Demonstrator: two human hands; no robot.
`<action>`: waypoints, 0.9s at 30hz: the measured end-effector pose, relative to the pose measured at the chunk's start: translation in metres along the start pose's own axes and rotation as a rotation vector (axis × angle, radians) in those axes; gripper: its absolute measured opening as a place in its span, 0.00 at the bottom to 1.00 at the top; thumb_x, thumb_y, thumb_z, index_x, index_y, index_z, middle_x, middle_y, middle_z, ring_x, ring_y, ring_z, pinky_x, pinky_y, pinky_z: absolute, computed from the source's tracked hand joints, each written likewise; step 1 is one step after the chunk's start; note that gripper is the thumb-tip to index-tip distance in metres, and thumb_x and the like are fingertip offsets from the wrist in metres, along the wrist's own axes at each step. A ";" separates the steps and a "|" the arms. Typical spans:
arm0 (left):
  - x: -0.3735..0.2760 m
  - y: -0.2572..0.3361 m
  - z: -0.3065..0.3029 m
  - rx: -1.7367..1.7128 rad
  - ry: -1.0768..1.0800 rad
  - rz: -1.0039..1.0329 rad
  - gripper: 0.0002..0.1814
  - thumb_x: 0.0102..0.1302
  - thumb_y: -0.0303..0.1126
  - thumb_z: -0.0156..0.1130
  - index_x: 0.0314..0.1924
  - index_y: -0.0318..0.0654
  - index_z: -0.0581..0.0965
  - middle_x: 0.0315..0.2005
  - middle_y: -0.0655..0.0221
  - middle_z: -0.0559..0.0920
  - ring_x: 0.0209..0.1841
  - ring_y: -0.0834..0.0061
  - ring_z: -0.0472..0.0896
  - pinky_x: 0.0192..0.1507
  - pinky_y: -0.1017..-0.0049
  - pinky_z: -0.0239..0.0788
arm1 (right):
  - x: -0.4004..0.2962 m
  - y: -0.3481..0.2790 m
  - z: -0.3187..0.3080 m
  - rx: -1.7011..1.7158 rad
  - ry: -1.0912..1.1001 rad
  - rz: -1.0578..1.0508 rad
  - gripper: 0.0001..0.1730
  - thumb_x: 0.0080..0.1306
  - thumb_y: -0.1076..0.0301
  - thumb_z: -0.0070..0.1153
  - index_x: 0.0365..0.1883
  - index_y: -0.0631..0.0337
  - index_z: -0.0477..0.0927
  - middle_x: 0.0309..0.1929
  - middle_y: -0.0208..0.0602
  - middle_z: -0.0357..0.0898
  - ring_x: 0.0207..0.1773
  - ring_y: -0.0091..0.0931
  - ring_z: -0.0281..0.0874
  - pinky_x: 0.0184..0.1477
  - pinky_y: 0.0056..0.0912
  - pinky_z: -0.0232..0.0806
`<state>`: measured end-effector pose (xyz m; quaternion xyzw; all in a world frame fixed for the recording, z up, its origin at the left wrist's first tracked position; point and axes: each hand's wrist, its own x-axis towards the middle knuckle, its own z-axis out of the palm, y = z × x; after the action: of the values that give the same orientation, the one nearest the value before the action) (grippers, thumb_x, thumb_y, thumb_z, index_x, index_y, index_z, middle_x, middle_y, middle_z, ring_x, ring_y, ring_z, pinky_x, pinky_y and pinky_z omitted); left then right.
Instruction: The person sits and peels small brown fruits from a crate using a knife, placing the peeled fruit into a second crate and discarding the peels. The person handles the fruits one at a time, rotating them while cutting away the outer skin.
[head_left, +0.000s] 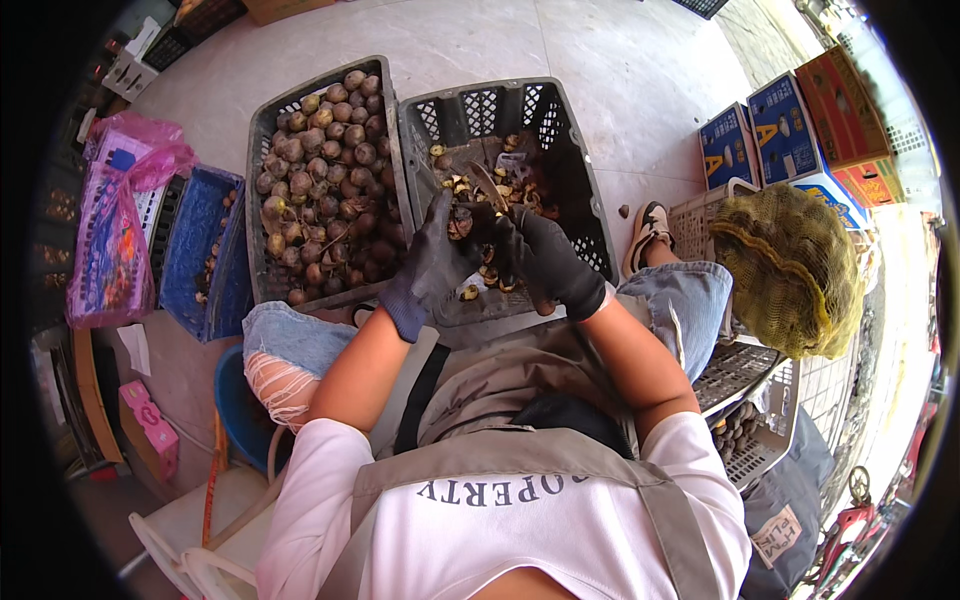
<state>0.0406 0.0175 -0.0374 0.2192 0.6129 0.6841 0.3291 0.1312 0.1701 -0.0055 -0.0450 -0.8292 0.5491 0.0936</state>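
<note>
Both my hands wear dark gloves and are over the right black plastic crate (589, 180). My left hand (439, 251) holds a dark, round root or fruit (460, 223) between thumb and fingers. In my right hand (544, 259) is a knife, its curved blade (489, 187) pointing up and leftward past the round piece; the fingers hide its handle. Peelings and cut scraps (529, 196) lie on the crate's bottom below. Beside it, on the left, a second black crate (255, 169) is heaped with round, brownish-purple roots or fruits (330, 161).
At left stand a blue crate (180, 247) and a pink plastic bag (112, 247); a blue tub (236, 405) is by my left knee. To the right are stacked cardboard boxes (784, 127), a yellow-green mesh sack (784, 270) and a light plastic crate (784, 420).
</note>
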 end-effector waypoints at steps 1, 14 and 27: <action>0.000 -0.007 0.002 0.072 0.068 0.032 0.25 0.59 0.19 0.58 0.58 0.32 0.67 0.51 0.59 0.77 0.50 0.74 0.78 0.52 0.77 0.71 | -0.002 0.001 0.002 -0.079 0.005 -0.101 0.07 0.63 0.70 0.51 0.37 0.61 0.75 0.24 0.49 0.75 0.26 0.44 0.74 0.28 0.42 0.66; 0.003 -0.029 -0.020 0.897 0.149 0.305 0.32 0.46 0.30 0.75 0.53 0.35 0.71 0.43 0.61 0.81 0.43 0.65 0.81 0.43 0.69 0.75 | -0.009 -0.001 0.024 -0.584 0.088 -0.284 0.04 0.58 0.71 0.52 0.31 0.56 0.71 0.18 0.42 0.70 0.20 0.41 0.72 0.21 0.43 0.64; -0.004 -0.015 -0.001 0.790 0.180 0.068 0.36 0.52 0.21 0.58 0.63 0.29 0.61 0.50 0.49 0.75 0.50 0.58 0.77 0.50 0.68 0.72 | 0.000 0.018 0.022 -0.468 0.050 -0.143 0.13 0.59 0.71 0.51 0.43 0.62 0.74 0.21 0.46 0.76 0.23 0.41 0.76 0.25 0.43 0.67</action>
<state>0.0455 0.0142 -0.0520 0.2882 0.8473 0.4232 0.1416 0.1264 0.1574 -0.0304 -0.0201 -0.9323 0.3330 0.1397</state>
